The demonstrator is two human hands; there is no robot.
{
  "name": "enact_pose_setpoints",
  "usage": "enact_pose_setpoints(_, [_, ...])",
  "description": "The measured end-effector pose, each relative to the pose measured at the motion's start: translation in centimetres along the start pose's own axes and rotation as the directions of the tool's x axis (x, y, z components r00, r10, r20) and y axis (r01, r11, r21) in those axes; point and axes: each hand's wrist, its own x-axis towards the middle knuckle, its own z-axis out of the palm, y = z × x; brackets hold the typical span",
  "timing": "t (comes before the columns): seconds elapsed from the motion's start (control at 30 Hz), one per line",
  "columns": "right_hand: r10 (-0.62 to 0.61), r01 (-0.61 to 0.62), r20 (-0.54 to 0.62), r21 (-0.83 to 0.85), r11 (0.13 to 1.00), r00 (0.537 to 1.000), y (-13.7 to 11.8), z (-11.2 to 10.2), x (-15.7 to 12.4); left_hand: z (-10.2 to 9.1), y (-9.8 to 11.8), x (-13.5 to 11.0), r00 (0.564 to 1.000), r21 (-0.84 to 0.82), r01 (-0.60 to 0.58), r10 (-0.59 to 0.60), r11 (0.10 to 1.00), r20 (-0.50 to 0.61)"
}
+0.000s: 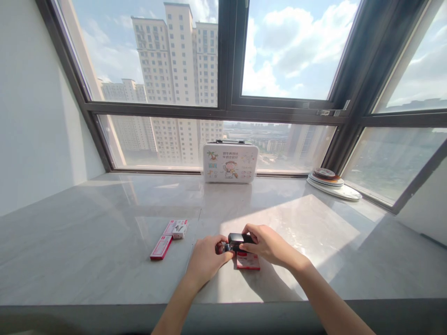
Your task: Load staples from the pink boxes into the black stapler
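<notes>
Both hands meet over the grey stone counter [87, 242], near its front edge. The left hand [206, 258] has its fingers pinched shut on the left end of a black stapler [239, 240]. The right hand [267, 244] is curled over the top and right end, clamped on it too. The stapler is held just above a flat red pack [248, 264] lying on the counter. To the left, apart from the hands, lie 2 more red packs [161, 246] with a small white box [180, 230] on them. A white picture case [230, 163] stands by the window, and a stack of plates [331, 184] sits at the right.
</notes>
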Motion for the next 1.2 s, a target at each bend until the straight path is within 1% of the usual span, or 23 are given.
enact_pose_setpoints(0.07, [0.008, -0.007, 0.011, -0.013, 1.0, 1.0, -0.2, 0.0, 0.0, 0.0, 0.0, 0.0, 1.0, 0.01, 0.0, 0.0, 1.0, 0.001])
enact_pose_setpoints(0.17, [-0.041, 0.041, -0.003, 0.028, 0.999, 0.999, -0.2, -0.2, -0.2, 0.1, -0.1, 0.0, 1.0, 0.014, -0.003, 0.003, 1.0, -0.015])
enact_pose_setpoints(0.3, [-0.07, 0.078, -0.089, 0.098, 0.992, 0.994, 0.7, -0.1, -1.2, 0.1, -0.2, 0.1, 1.0, 0.015, 0.001, -0.001, 1.0, -0.013])
enact_pose_setpoints(0.43, [-0.065, 0.085, -0.202, 0.096, 0.992, 0.977, 1.7, 0.9, -2.2, 0.0, -0.2, 0.1, 1.0, -0.007, 0.021, -0.021, 1.0, 0.006])
enact_pose_setpoints(0.53, [-0.031, 0.067, -0.257, 0.131, 0.989, 0.966, 2.3, 1.6, -2.6, 0.1, -0.2, 0.1, 1.0, -0.011, 0.027, -0.027, 1.0, 0.01])
enact_pose_setpoints(0.7, [0.105, -0.002, -0.275, 0.351, 0.936, 0.956, 3.4, 2.5, -3.2, 0.1, -0.2, 0.1, 1.0, -0.019, 0.016, -0.016, 1.0, 0.005])
enact_pose_setpoints(0.83, [0.127, 0.003, -0.305, 0.393, 0.919, 0.944, 4.2, 2.8, -3.5, 0.1, -0.1, 0.1, 1.0, -0.011, 0.016, -0.016, 1.0, 0.003])
enact_pose_setpoints(0.93, [0.089, 0.017, -0.291, 0.341, 0.94, 0.953, 3.8, 2.4, -3.3, 0.0, -0.1, 0.0, 1.0, -0.008, 0.023, -0.023, 1.0, 0.009])
enact_pose_setpoints(1.03, [0.006, 0.043, -0.261, 0.182, 0.982, 0.965, 2.6, 1.8, -2.6, -0.1, -0.1, 0.0, 1.0, -0.013, 0.017, -0.017, 1.0, 0.012])
enact_pose_setpoints(1.1, [-0.029, 0.049, -0.215, 0.087, 0.995, 0.976, 1.8, 1.4, -2.1, -0.1, -0.1, 0.0, 1.0, -0.011, 0.007, -0.007, 1.0, 0.004])
enact_pose_setpoints(1.2, [-0.033, 0.034, -0.131, 0.0, 0.999, 0.991, 1.0, 1.1, -1.4, -0.1, 0.0, -0.1, 1.0, -0.005, -0.008, 0.008, 1.0, 0.001])
